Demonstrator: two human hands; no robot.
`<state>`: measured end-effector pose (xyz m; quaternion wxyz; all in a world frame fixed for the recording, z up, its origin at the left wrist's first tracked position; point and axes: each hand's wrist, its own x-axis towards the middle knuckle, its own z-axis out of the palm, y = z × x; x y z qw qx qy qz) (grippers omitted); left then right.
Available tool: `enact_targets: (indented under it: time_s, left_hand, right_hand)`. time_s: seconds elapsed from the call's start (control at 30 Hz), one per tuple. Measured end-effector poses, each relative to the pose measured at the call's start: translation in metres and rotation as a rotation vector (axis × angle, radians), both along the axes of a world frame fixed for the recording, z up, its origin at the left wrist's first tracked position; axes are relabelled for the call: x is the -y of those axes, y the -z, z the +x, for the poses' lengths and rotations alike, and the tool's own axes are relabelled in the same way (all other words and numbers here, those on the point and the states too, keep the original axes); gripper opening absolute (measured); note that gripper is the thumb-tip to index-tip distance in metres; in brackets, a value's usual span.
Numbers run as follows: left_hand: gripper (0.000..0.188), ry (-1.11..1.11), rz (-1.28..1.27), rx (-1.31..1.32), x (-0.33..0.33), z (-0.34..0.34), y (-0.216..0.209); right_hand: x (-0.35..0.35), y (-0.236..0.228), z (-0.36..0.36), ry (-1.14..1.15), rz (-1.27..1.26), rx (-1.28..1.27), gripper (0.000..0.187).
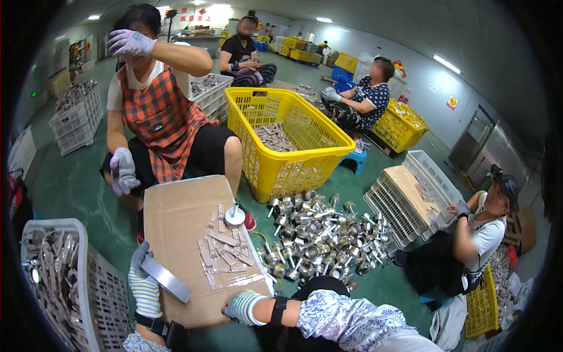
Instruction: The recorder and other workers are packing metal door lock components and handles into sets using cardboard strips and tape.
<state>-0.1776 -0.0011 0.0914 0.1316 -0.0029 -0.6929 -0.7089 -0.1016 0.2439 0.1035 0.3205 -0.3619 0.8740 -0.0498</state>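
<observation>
My left hand (144, 283), in a striped glove, is closed around one end of a flat silver metal bar (167, 280), tilted over the left part of a brown cardboard sheet (176, 226). At the sheet's near edge is my right hand (245, 307), also gloved, its fingers curled together on the cardboard; the fingertips are partly hidden. Several small flat metal pieces (226, 249), some in clear wrapping, lie loosely on the sheet's right half. Beyond them, at its far right, sits a round white-topped piece with an upright stem (235, 216).
A pile of metal cups with stems (322, 234) covers the floor on the right. A yellow basket (293, 170) stands ahead, a grey crate (82, 246) of wrapped pieces at left. Facing me sits a person in a checked apron (164, 117); another works by stacked crates (410, 199).
</observation>
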Motion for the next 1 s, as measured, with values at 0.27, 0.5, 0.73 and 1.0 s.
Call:
enact_targets:
  time_s: [0.27, 0.5, 0.73, 1.0]
  left_hand:
    - [0.061, -0.029, 0.079, 0.006, -0.001, -0.001, -0.002]
    - [0.059, 0.005, 0.11, -0.034, 0.004, -0.003, 0.0]
    - [0.067, 0.024, 0.168, 0.022, -0.009, 0.01, -0.025]
    - [0.067, 0.029, 0.11, 0.007, -0.001, 0.006, -0.011]
  right_hand:
    - [0.0, -0.006, 0.0, 0.001, -0.003, 0.002, 0.026]
    - [0.002, -0.011, -0.002, -0.002, 0.006, 0.024, 0.024]
    - [-0.003, -0.001, 0.0, -0.051, 0.007, -0.009, 0.028]
    - [-0.001, -0.004, 0.001, -0.041, -0.016, 0.021, 0.026]
